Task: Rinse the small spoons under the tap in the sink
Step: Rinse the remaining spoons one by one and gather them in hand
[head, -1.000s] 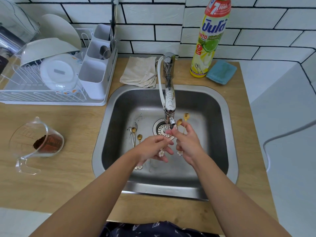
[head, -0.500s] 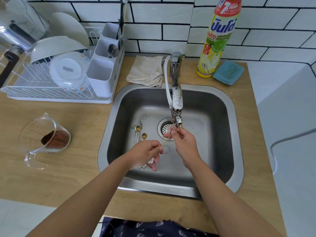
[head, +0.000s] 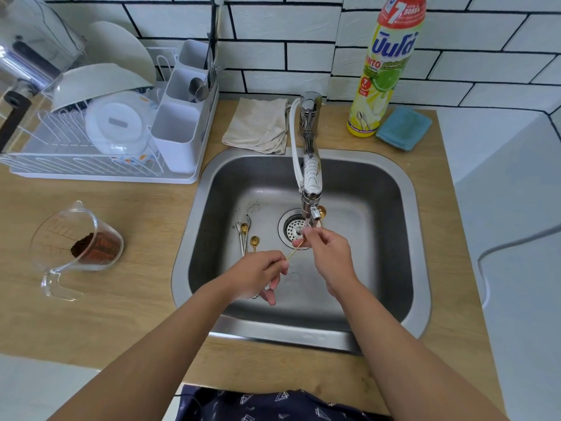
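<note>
**Both hands on small gold spoons under the tap**

Left hand (head: 255, 276) over near-left part of sink (head: 422, 268), fingers curled, pinching the thin handle of a gold spoon (head: 294, 250); handle slants up and right toward the right hand. Right hand (head: 329, 253) just below the tap spout (head: 311, 208), fingers curled, fingertips pinched at the spoon's far end. A second gold spoon bowl (head: 322, 211) shows just right of the spout, above the right hand; right hand seems to hold it too, grip mostly hidden. Water flow cannot tell.

More small spoons (head: 247, 233) lie on sink floor, left of the drain strainer (head: 293, 229), well apart from hands.

Counter: dish rack (head: 91, 165) far left with bowls and cutlery holder, folded beige cloth (head: 258, 126) behind sink, dish soap bottle (head: 385, 65) far right, blue sponge cloth (head: 403, 127) beside it, glass measuring jug (head: 73, 247) with brown powder, left of sink.
</note>
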Demonstrator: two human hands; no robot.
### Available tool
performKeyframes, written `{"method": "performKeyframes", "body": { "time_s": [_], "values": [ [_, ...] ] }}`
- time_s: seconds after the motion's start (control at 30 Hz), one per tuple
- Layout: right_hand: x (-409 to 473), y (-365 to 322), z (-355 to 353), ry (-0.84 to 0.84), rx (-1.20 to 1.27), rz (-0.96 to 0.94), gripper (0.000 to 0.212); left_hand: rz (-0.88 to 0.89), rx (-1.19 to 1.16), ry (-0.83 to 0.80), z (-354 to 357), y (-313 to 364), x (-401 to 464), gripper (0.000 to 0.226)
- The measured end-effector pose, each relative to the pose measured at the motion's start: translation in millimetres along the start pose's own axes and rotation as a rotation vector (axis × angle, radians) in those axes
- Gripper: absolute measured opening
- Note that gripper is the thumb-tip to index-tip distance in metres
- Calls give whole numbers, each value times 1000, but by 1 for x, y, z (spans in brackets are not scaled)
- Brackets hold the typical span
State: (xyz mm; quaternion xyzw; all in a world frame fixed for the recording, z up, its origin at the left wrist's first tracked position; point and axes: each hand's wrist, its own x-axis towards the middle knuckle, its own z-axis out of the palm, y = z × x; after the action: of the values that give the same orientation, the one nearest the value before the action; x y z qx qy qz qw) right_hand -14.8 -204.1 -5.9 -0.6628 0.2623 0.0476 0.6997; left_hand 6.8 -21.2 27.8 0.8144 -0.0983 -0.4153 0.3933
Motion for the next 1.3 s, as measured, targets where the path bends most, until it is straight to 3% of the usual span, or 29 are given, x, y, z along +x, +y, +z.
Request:
{"method": "performKeyframes", "body": {
  "time_s": [0.13, 0.27, 0.57, 0.67, 0.8, 0.93, 1.0, 1.1, 1.2, 1.3],
  "values": [
    [0, 3, -3, -120, 106, 78, 24, -120, -176, 42, 0, 0, -2, 30],
    [1, 0, 0, -184, 252, 102, 20, -173, -447, -55, -2, 8, -5, 24],
    [2, 1, -1, -141, 212, 81, 21, -45, -308, -33, -2, 2, -8, 33],
    [-1, -3, -2, -162, 180, 42, 11, -36, -318, -64, 1, 2, -7, 32],
    [2, -7, -4, -154, 231, 77, 25, -21, -340, -56, 1, 4, -8, 36],
    [0, -9, -3, -153, 151, 40, 17, -11, -336, -75, 0, 7, -10, 34],
    [3, -10, -3, -121, 213, 75, 18, -9, -383, -93, 0, 9, -9, 35],
    [4, -9, -5, -210, 381, 113, 23, -33, -627, -112, -1, 8, -10, 32],
    [1, -7, -9, -279, 408, 74, 11, -60, -775, -136, -3, 6, -10, 31],
    [1, -8, -7, -159, 366, 56, 11, -85, -771, -150, -1, 5, -8, 34]
  ]
}}
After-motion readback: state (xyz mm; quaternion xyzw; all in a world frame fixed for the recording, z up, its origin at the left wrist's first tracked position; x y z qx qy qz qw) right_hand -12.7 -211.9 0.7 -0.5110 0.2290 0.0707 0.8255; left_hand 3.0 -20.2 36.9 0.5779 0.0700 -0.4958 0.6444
